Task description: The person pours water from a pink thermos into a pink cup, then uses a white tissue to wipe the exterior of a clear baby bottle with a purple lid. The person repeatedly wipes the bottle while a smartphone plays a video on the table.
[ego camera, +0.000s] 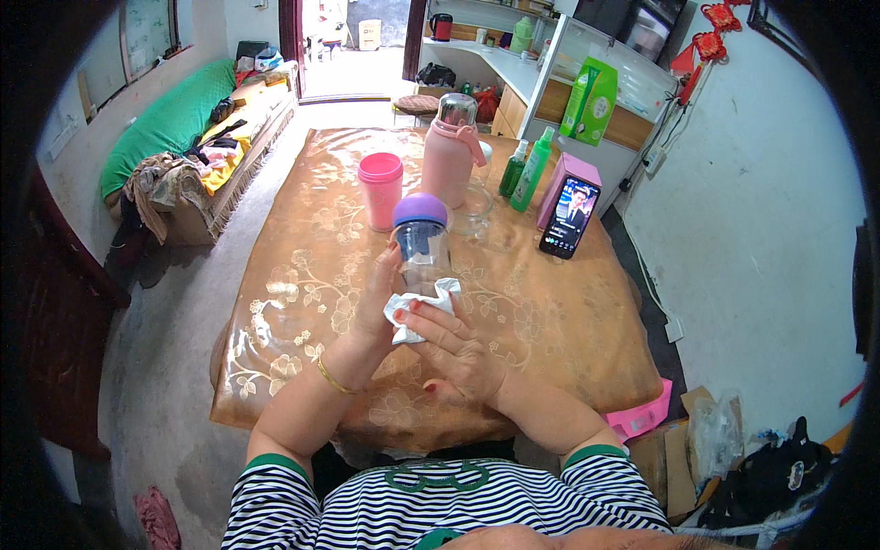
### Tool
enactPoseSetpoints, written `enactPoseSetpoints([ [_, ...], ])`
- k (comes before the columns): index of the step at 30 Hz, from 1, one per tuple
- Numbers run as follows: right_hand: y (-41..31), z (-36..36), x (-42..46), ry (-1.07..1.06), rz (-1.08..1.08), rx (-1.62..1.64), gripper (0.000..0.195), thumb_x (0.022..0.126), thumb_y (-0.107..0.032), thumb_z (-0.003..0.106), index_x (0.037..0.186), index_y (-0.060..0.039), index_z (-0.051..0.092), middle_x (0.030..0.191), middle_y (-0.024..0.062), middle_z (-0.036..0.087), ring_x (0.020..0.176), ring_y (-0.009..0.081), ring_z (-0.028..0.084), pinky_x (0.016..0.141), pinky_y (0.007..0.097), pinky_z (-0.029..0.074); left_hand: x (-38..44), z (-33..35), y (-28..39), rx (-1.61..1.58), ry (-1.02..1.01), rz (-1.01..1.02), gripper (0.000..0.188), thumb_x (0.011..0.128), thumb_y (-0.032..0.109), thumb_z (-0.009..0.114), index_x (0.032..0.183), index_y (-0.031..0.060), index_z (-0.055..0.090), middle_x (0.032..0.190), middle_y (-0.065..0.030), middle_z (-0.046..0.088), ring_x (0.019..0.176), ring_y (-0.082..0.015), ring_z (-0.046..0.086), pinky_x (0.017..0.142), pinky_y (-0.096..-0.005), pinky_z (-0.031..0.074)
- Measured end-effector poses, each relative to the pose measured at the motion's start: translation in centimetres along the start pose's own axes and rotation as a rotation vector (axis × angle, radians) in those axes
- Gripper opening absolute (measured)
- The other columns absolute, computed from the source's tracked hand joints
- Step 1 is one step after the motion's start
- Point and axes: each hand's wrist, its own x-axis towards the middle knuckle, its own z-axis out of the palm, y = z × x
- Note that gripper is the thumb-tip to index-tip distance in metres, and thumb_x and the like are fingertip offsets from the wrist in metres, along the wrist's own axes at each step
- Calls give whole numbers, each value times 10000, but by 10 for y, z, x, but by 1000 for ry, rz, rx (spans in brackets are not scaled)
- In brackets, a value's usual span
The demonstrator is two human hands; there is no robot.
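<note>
A clear bottle [425, 251] with a purple lid is held up over the near half of the table, slightly tilted away from me. My left hand [377, 295] grips its left side, the thumb or a finger showing beside the clear wall. Against the lower part of the bottle, my right hand [450, 344] presses a crumpled white tissue [412, 315] with its fingers extended. The bottle's base is hidden behind the tissue and fingers. Just beyond stand a pink cup [381, 191], a large pink flask [443, 155] with a clear cap, and a clear glass vessel [474, 213].
A brown floral tablecloth [295, 254] covers the table. Two green spray bottles [526, 172] stand at the far right, near a phone [569, 216] leaning on a pink box [570, 172]. A sofa [199, 158] with clothes lies left. Bags and cardboard [670, 460] crowd the floor at right.
</note>
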Motion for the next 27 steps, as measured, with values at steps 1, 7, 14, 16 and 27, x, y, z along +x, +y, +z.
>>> enactPoseSetpoints([
  [1,2,-1,-1,11,12,5,603,951,-503,417,1294,-19,526,1458,117,407,1374,306,359,1160,516,147,-1,2,-2,-26,-13,31,641,939,584,352,1253,43,492,1076,-125,632,930,-219,646,817,-361,550],
  [7,38,-20,0,485,290,25,624,977,-490,339,1312,10,503,1443,243,368,1359,395,343,1121,482,246,-12,23,-26,4,-156,-153,498,974,421,435,1338,84,394,1173,-77,576,983,-177,616,813,-339,527],
  [14,15,-10,-4,283,255,52,616,967,-475,363,1310,19,497,1446,227,373,1361,405,334,1120,482,258,-10,13,-18,-24,-37,-173,485,954,480,421,1234,89,486,1076,-64,626,956,-188,628,838,-334,509],
  [16,7,-3,-3,195,119,55,632,955,-499,385,1306,14,498,1453,211,373,1370,395,327,1125,492,250,-5,8,-10,-35,55,-101,489,945,508,418,1199,102,514,1046,-64,637,940,-188,630,838,-338,511],
  [27,37,-25,-2,488,223,15,623,986,-479,340,1317,30,481,1455,235,353,1354,416,347,1094,477,301,-16,24,-23,-32,-190,-248,527,948,492,396,1292,97,457,1158,-77,600,966,-192,636,781,-360,557],
])
